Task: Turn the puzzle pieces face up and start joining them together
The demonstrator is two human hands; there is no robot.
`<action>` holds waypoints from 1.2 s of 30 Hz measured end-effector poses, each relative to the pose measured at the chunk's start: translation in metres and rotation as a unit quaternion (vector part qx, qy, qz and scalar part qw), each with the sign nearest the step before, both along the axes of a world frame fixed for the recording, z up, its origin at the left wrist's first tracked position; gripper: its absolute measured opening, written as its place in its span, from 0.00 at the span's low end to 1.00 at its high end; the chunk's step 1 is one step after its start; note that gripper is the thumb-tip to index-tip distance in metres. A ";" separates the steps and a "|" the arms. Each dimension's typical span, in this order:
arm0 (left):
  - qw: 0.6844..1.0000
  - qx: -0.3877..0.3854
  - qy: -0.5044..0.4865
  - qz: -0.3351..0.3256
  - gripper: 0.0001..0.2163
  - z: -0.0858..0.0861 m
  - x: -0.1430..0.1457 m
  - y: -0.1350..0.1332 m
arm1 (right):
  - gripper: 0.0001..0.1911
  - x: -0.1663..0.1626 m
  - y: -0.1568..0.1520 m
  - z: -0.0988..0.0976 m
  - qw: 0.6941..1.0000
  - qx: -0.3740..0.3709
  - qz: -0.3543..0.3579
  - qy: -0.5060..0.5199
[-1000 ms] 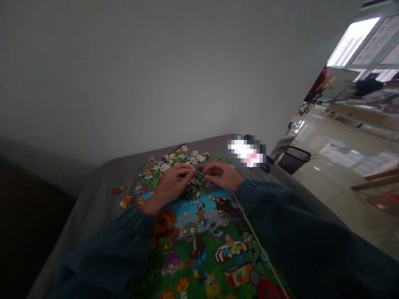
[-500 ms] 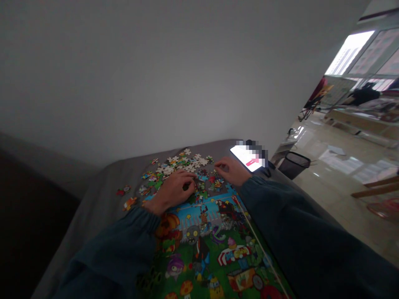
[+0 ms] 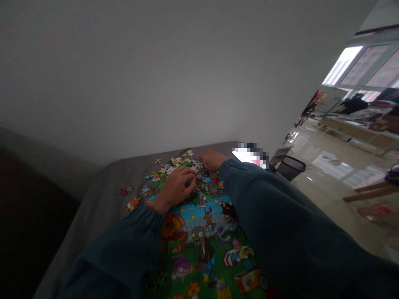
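My left hand (image 3: 178,185) rests over the near part of a heap of jigsaw pieces (image 3: 168,169), just beyond the picture. Its fingers are curled towards the thumb, and whatever lies between them is too small to make out. At the heap's far right edge, my right hand (image 3: 213,160) points down and left with its fingers bent together among the pieces. Its fingertips are partly hidden. Below both hands lies the colourful cartoon jigsaw picture (image 3: 202,249), showing a grey zombie, a pumpkin and a striped stall. My right sleeve covers its right side.
Loose pieces (image 3: 133,203) lie left of my left wrist on the grey cloth (image 3: 102,207). A lit phone (image 3: 245,155) stands at the back right, partly behind my sleeve. A wall (image 3: 174,83) rises behind. A black bin (image 3: 290,167) is on the floor.
My right hand has moved left and away from me, from beside the phone to the far right of the heap. The left hand keeps its place over the pieces.
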State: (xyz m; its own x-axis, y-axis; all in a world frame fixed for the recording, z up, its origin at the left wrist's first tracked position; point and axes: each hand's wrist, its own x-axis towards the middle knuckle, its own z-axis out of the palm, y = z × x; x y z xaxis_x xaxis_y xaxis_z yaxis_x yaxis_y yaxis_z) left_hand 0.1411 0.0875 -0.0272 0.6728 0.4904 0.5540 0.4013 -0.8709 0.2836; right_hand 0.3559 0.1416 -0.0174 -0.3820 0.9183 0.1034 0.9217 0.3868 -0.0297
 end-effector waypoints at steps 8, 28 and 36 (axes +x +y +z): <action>1.000 0.006 -0.001 -0.004 0.10 -0.001 0.000 0.001 | 0.14 0.003 -0.021 -0.002 0.996 0.044 -0.053 0.051; 1.000 0.007 0.027 0.012 0.10 0.001 0.000 0.004 | 0.13 0.053 -0.078 -0.014 0.817 -0.217 -0.092 0.526; 1.000 0.007 0.028 0.012 0.11 0.002 -0.001 0.003 | 0.10 0.064 -0.081 -0.004 0.906 -0.104 -0.184 0.366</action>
